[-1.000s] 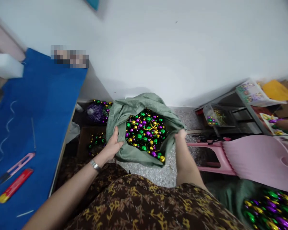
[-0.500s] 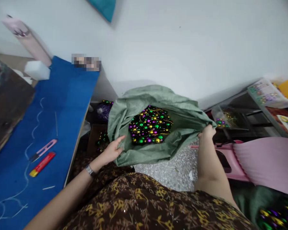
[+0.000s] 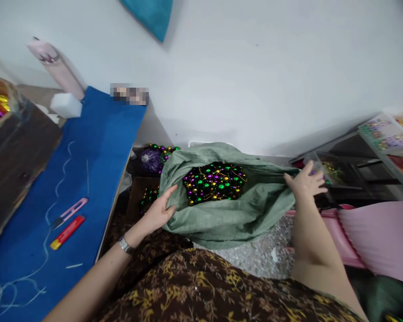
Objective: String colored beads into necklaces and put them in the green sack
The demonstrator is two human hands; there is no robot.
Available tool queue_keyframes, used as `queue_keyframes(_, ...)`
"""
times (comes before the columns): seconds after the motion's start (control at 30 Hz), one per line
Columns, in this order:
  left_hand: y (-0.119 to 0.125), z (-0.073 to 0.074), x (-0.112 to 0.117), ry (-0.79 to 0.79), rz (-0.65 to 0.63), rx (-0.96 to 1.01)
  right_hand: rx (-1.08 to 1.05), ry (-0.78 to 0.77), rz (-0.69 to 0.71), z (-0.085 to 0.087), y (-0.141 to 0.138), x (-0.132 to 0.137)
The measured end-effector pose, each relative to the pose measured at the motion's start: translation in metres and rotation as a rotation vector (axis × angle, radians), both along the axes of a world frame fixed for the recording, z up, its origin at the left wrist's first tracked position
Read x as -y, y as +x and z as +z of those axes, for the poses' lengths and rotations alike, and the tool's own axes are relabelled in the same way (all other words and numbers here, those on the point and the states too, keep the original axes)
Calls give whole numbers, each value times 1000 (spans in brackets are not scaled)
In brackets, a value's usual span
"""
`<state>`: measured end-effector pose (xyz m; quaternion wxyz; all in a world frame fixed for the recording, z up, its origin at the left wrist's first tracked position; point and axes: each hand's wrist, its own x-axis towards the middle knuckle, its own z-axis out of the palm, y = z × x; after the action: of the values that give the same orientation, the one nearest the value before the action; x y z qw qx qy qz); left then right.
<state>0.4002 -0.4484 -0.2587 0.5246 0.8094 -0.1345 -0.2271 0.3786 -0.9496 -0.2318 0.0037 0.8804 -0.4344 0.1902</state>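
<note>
A green cloth sack [image 3: 228,217] stands open on the speckled floor in front of me, filled with green, purple and gold beads [image 3: 215,181]. My left hand [image 3: 159,209], with a watch at the wrist, lies against the sack's left rim with its fingers stretched out. My right hand [image 3: 305,183] is at the sack's right rim with its fingers spread, holding nothing. My lap in a brown flowered dress fills the bottom of the view.
A blue-topped table [image 3: 97,147] at the left carries pink snips [image 3: 70,210], a red cutter [image 3: 67,226], a white block [image 3: 65,105], loose thread and a dark box [image 3: 16,152] of beads. Behind the sack lies a purple bead bundle [image 3: 151,158]. At the right stand a pink stool [image 3: 376,232] and a shelf [image 3: 383,138].
My right hand drew the sack's right rim outward, widening the mouth, then let go with fingers spread. My left hand loosened from a grip to flat fingers. The view shifted right.
</note>
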Motion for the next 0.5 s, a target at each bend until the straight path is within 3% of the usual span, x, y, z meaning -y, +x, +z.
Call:
queue_keyframes(0.07, -3, 0, 0, 20, -10, -7, -154, -30, 200, -7, 20, -38)
queue_keyframes(0.17, -6, 3, -1, 15, -14, -22, -573, 234, 579, -38, 65, -110)
queue_keyframes(0.23, -7, 5, -2, 9, -28, -30, -653, 297, 677, -63, 102, -150)
queue_keyframes(0.3, -6, 6, -2, 14, -48, -49, -686, 308, 706, -77, 145, -172)
queue_keyframes(0.37, -4, 8, 0, 9, -57, -61, -665, 282, 700, -74, 191, -178)
queue_keyframes(0.43, -2, 9, 3, 1, -63, -58, -605, 240, 696, -62, 229, -175)
queue_keyframes(0.5, 0, 10, 5, -7, -67, -49, -570, 219, 708, -51, 245, -172)
